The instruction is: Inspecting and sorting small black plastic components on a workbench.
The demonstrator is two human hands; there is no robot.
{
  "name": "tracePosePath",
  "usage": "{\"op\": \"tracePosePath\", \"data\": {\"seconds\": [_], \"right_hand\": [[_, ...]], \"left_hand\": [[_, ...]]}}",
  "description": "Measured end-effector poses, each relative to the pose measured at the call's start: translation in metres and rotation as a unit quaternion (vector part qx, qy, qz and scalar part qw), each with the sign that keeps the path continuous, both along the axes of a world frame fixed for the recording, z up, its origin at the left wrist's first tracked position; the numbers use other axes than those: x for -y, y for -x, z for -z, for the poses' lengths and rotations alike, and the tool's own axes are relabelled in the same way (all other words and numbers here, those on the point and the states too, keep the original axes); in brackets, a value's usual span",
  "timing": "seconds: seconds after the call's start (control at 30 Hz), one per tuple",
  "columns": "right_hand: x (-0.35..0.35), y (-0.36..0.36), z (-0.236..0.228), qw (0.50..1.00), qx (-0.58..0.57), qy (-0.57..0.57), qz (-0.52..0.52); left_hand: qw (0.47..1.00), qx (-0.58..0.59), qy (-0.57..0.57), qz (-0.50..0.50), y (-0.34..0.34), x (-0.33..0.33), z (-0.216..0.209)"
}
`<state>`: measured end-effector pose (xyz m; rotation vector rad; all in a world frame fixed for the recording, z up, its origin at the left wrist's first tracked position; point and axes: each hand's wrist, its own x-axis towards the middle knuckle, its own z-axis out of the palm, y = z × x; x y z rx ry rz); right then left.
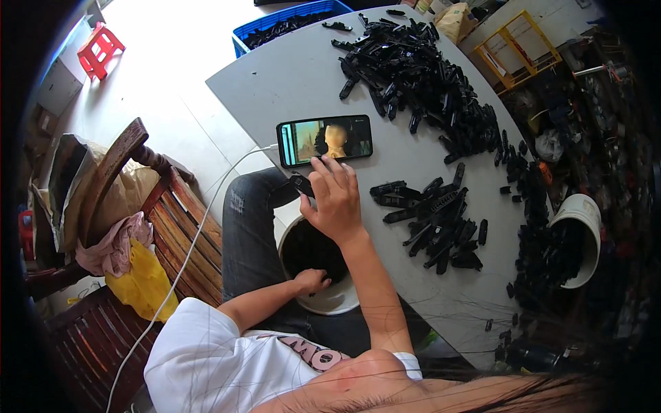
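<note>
A phone (325, 141) lies on the grey table, a video on its lit screen and a white cable in its left end. My right hand (335, 196) is at its lower edge, fingertips touching the screen's border. Between that hand's thumb and index finger sits a small black plastic part (301, 184). Below, a white bucket (337, 301) stands between my legs, dark inside with black pieces. My left hand (313, 282) reaches into its mouth with curled fingers; whatever they hold is hidden.
Beside my right forearm is a small pile of black plastic parts (441, 220); a larger heap (413, 72) covers the table's far side. At right, a tipped white bucket (582, 251) spills similar parts. A blue crate (242, 45) stands beyond the table. A wooden chair (182, 230) is at left.
</note>
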<state>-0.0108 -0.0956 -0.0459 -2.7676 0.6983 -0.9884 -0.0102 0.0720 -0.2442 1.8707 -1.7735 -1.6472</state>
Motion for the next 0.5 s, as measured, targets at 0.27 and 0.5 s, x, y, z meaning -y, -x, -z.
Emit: {"op": "tracePosePath", "data": {"seconds": [0.27, 0.5], "right_hand": [[0.0006, 0.0006, -0.0012, 1.0, -0.001, -0.004, 0.0], [0.0, -0.0002, -0.0006, 1.0, 0.0, -0.006, 0.006]], "left_hand": [[1.0, -0.002, 0.0, 0.0, -0.0001, 0.0015, -0.0023], [1.0, 0.0, 0.005, -0.005, -0.0003, -0.0003, 0.0014]]}}
